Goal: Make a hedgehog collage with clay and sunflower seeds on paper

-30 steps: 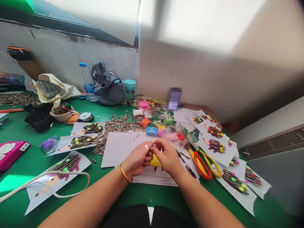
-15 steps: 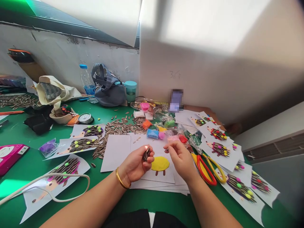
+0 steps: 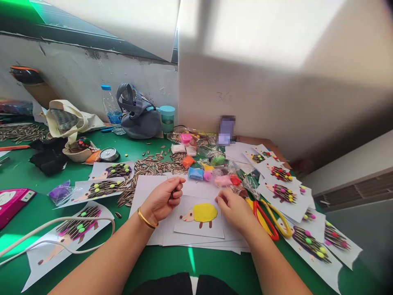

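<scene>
A white card [image 3: 184, 230] in front of me bears a clay hedgehog with a yellow body [image 3: 205, 215], a pale face and brown legs. Up and left of the card, my left hand [image 3: 164, 198] is curled round sunflower seeds, mostly hidden by the fingers. My right hand [image 3: 232, 207] is at the card's right edge, thumb and fingertips pinched together; whatever it may hold is too small to make out. Beyond my left hand lies a heap of striped sunflower seeds [image 3: 156, 166].
Finished seed hedgehogs lie at left [image 3: 106, 187] and right [image 3: 284, 192]. Scissors [image 3: 267, 219] rest beside my right forearm. Clay packets [image 3: 195, 173], a cup [image 3: 167, 119], a bottle [image 3: 112, 110] and a grey bag [image 3: 141, 119] stand behind. A white cable [image 3: 61, 219] loops at left.
My left hand has moved left and up, closing further over the seeds, uncovering the hedgehog's face. My right hand has moved slightly down, to the card's right edge.
</scene>
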A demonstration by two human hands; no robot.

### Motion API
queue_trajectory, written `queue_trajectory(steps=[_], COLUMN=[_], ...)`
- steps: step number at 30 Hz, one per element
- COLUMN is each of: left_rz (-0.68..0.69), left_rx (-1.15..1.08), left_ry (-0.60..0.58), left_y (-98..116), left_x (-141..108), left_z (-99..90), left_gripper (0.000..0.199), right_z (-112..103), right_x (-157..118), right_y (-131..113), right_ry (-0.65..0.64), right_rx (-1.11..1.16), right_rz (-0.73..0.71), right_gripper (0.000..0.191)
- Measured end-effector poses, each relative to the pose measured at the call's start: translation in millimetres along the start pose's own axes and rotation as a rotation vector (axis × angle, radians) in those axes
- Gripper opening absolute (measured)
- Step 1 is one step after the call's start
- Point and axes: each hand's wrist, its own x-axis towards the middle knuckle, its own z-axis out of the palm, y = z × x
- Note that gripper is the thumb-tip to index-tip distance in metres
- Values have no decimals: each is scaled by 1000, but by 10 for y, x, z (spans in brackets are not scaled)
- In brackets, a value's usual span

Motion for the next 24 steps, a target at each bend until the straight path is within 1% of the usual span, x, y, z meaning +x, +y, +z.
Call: queue_trajectory(steps=[2,5,6,7,8,12,17,19,21,24], left_rz=[94,315,356,367,360,342,347,348,358,404], left_rx=[353,996,1157,1267,1330,1347,1321,1319,1323,1317], left_ry=[31,124,149,158,162,164,190,199,205,212], left_y=[-34,-97,-119,-141,-162,-216,-219,-202,-182,-169], left_x=[24,51,55,55,53,42,45,45,38,11], left_z=[-5,-19,-24,-28,-31,-32,-65,-91,-104,-67], left_gripper=[18,16,14,13,13,6,17,20,18,5], right_z=[16,32,36,40,43,64,101,106,109,132], right_x=[0,2,3,5,6,13,16,19,20,-1], right_y=[8,13,13,14,15,25,53,67,65,3], right_ry=[-1,-1,-1,1,3,27,90,138,177,210], right_rx=[12,22,26,32,38,58,100,135,184,268], right_rz=[-15,-23,-23,-25,-27,-51,-82,-127,-200,-309], right_gripper=[14,15,16,16,16,17,18,19,19,22])
